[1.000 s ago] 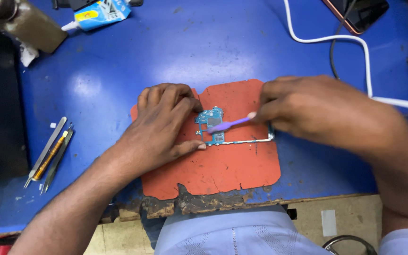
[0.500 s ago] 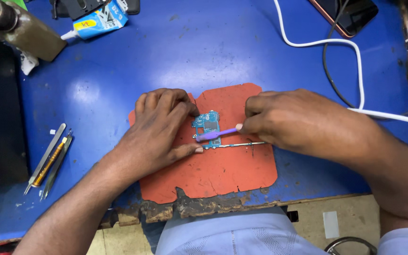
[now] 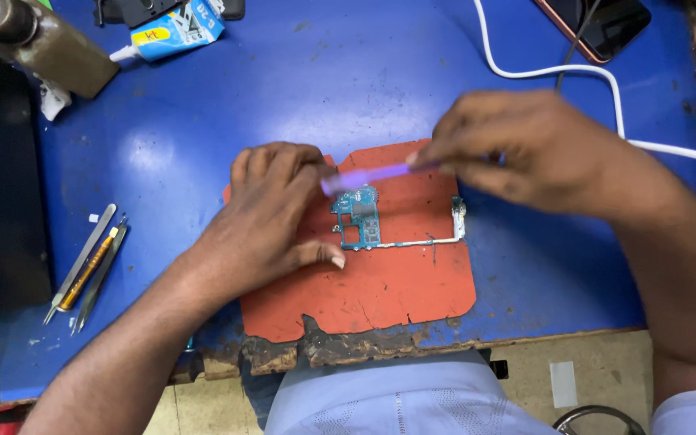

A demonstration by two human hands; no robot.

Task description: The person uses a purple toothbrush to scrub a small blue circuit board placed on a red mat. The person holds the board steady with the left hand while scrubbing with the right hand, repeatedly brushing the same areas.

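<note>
On the blue bench (image 3: 412,72), the red mat (image 3: 380,298) carries the circuit board (image 3: 360,219). My left hand (image 3: 271,217) pins the board's edge, fingers pressed flat. Right hand (image 3: 525,149), pinching the purple brush (image 3: 364,177), has lifted off the board since half a second ago; bristles now blurred above it, mid-stroke.
</note>
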